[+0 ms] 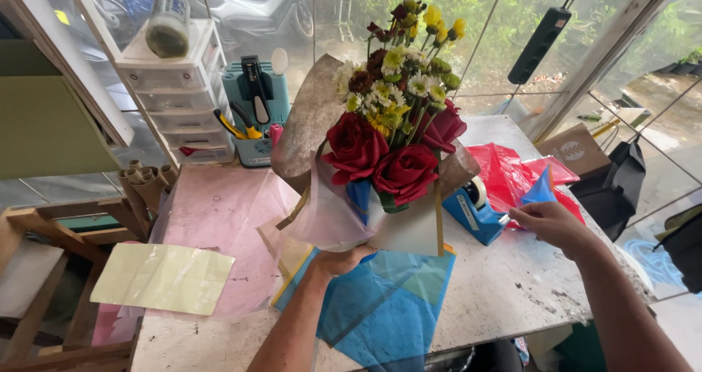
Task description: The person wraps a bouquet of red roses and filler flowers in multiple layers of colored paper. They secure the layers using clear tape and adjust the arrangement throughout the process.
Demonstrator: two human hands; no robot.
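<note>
Centre of the frame: a bouquet (395,123) held upright over the surface (504,291). Red roses low at the front, small yellow and white blooms above, dark stems topping out near the upper edge. Wrapped in brown paper at the left and back, pale pink sheet and cream card at the front.

Left hand (342,258), low centre: closed around the bottom of the wrapping, directly beneath the flowers, forearm running down to the lower edge of the frame.

Right hand (550,222), right of centre, level with the base of the bouquet and clearly apart from it: fingers curled, thumb and fingertips pinched on a small blue paper piece (541,189) that stands up just above the knuckles. Exact grip hard to make out, probably a light pinch at its lower edge.

Between the two hands, just left of the right one: a blue tape dispenser (472,212) standing on the surface. Behind the right hand: crumpled red plastic sheet (512,171).

Under the bouquet, toward the lower centre: blue wrapping sheets (395,306) spread flat, hanging past the near edge. Left of these: a pink sheet (219,211), with a pale yellow sheet (164,277) lower left.

Upper left: white drawer unit (179,87) and a teal tool caddy (256,105) by the window.
</note>
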